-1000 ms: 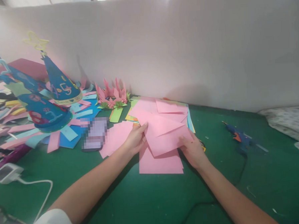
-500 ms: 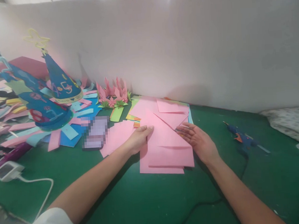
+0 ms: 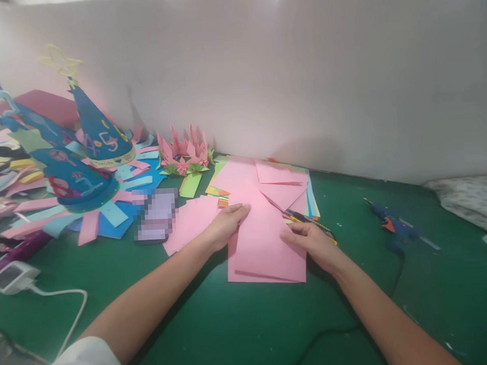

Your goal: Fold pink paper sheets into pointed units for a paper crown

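My left hand (image 3: 231,221) is closed on the left edge of a pink sheet of paper (image 3: 267,246), thumb on top. At the sheet's right edge, my right hand (image 3: 310,241) pinches it between thumb and fingers. This sheet lies over another pink sheet, whose left and bottom edges show. Just beyond them is a stack of coloured paper (image 3: 237,174) with folded pink pieces (image 3: 282,175) on top. A slim black and yellow tool (image 3: 308,220) lies behind my right hand, partly hidden; its kind is unclear.
At left stand blue decorated cone hats (image 3: 95,122) among paper strips, and a pink paper crown (image 3: 183,150). A phone (image 3: 157,217) lies beside more pink paper (image 3: 188,223). A blue glue gun (image 3: 396,229) with a cord rests on the green table (image 3: 218,325) at right.
My right hand has shifted slightly left and down and now grips the sheet's right edge. The pink sheets are more squared up, uncovering the black and yellow tool.
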Tool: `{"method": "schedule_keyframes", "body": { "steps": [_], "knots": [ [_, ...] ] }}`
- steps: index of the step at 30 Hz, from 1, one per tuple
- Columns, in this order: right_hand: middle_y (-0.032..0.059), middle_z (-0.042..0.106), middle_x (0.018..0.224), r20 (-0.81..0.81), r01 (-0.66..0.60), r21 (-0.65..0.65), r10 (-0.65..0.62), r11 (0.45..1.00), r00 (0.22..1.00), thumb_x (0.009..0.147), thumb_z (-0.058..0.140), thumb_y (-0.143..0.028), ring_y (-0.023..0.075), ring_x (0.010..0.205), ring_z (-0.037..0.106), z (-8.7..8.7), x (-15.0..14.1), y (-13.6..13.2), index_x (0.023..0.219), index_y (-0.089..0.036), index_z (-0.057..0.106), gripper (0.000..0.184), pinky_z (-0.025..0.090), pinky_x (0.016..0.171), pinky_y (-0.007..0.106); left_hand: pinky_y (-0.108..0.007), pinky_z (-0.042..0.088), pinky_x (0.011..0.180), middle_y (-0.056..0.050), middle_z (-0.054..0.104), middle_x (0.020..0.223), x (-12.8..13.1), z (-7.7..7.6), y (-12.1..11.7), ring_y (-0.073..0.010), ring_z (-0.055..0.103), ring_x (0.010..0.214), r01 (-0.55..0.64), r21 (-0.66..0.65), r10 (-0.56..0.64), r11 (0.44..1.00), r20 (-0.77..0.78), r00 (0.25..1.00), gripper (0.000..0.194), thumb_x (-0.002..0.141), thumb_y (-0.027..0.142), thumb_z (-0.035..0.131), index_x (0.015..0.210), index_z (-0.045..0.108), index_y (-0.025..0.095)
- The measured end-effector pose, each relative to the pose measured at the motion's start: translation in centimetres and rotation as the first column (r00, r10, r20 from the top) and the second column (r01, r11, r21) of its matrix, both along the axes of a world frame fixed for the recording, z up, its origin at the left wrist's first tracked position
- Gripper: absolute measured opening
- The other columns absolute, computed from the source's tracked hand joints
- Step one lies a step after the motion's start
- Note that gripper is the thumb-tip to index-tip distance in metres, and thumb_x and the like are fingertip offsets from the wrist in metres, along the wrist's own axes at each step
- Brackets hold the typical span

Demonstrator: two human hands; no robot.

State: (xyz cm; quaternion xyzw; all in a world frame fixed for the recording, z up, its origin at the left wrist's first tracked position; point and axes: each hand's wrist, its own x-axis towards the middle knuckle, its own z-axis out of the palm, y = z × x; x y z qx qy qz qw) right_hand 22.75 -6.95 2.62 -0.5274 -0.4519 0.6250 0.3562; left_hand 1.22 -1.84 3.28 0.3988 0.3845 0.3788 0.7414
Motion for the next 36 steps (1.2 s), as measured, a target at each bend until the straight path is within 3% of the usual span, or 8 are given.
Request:
{"method": "schedule_keyframes", "body": {
  "steps": [4,9,16,21,27,30,33,36],
  "knots": [
    [0.0009,0.069,0.069,-0.059,0.265,0.06,-0.261,0.962,0.963,0.057,0.081,-0.042,0.0142,0.062,0.062,-0.1,0.2,0.4,0.071,-0.016,0.068,0.031,0.049,0.06,0.025,-0.017,0.033,0.053,0.006,0.048,0.059,-0.5,0.0,1.0,-0.0039,0.042,0.052,-0.194,0.024,0.193,0.981,0.022,0.981,0.041,0.053,0.043,0.082,0.067,0.056,0.014],
    [0.0018,0.07,0.073,-0.176,0.481,0.066,-0.464,0.874,0.868,0.054,0.082,-0.043,0.0167,0.065,0.064,0.0,0.7,0.9,0.075,-0.018,0.068,0.035,0.052,0.06,0.027,-0.015,0.033,0.052,0.006,0.05,0.061,-0.6,0.0,1.3,-0.0021,0.042,0.053,-0.267,0.004,0.267,0.964,0.042,0.963,0.041,0.046,0.036,0.086,0.063,0.057,0.012],
    [-0.0005,0.068,0.11,-0.355,0.385,0.14,-0.317,0.912,0.88,0.067,0.065,-0.064,0.0206,0.102,0.062,-0.2,0.0,0.6,0.099,-0.03,0.064,0.047,0.054,0.082,0.033,-0.017,0.045,0.065,0.006,0.051,0.063,-0.4,-0.4,1.3,-0.0032,0.049,0.06,-0.292,-0.06,0.297,0.954,0.099,0.95,0.037,0.053,0.031,0.084,0.064,0.053,0.013],
    [0.0045,0.07,0.1,-0.221,0.295,0.18,-0.253,0.938,0.942,0.066,0.072,-0.05,0.0255,0.098,0.064,-0.4,-2.0,-0.1,0.093,-0.024,0.064,0.038,0.054,0.082,0.039,-0.023,0.05,0.076,0.005,0.053,0.064,0.3,-0.5,0.6,-0.0051,0.054,0.065,-0.249,-0.075,0.257,0.966,0.12,0.959,0.034,0.061,0.026,0.081,0.063,0.05,0.013],
    [0.0073,0.069,0.102,-0.225,0.523,0.225,-0.478,0.822,0.849,0.06,0.08,-0.034,0.0274,0.103,0.06,-0.2,-3.4,-0.6,0.104,-0.016,0.063,0.051,0.049,0.091,0.043,-0.024,0.049,0.074,0.002,0.058,0.071,1.0,-0.6,-0.4,-0.0082,0.059,0.069,-0.121,-0.089,0.129,0.989,0.085,0.988,0.034,0.061,0.026,0.081,0.068,0.051,0.013],
    [0.0087,0.07,0.094,-0.043,0.557,0.352,-0.582,0.752,0.812,0.062,0.077,-0.039,0.0309,0.095,0.063,0.0,-2.6,-1.0,0.093,-0.015,0.067,0.041,0.051,0.084,0.044,-0.021,0.046,0.066,0.001,0.058,0.077,0.8,-0.5,-0.1,-0.0073,0.058,0.067,-0.152,-0.067,0.157,0.986,0.088,0.984,0.037,0.059,0.025,0.082,0.079,0.053,0.014],
    [0.0091,0.07,0.084,0.315,0.331,0.646,-0.636,0.688,0.705,0.073,0.068,-0.042,0.0309,0.085,0.064,0.3,-1.3,-1.5,0.08,-0.017,0.07,0.026,0.05,0.08,0.043,-0.018,0.045,0.064,0.0,0.058,0.087,0.4,-0.3,0.6,-0.0059,0.057,0.069,-0.364,-0.015,0.364,0.931,0.1,0.926,0.043,0.06,0.025,0.081,0.091,0.053,0.016],
    [0.0067,0.069,0.099,0.541,-0.276,0.806,-0.462,0.524,0.703,0.088,0.047,-0.028,0.0247,0.093,0.062,0.4,-1.2,-1.8,0.095,-0.023,0.069,0.024,0.046,0.085,0.04,-0.017,0.044,0.059,0.0,0.056,0.084,-0.4,-0.2,1.3,-0.0059,0.055,0.065,-0.484,0.024,0.484,0.875,0.019,0.875,0.04,0.068,0.035,0.074,0.096,0.051,0.018]
  ]
}}
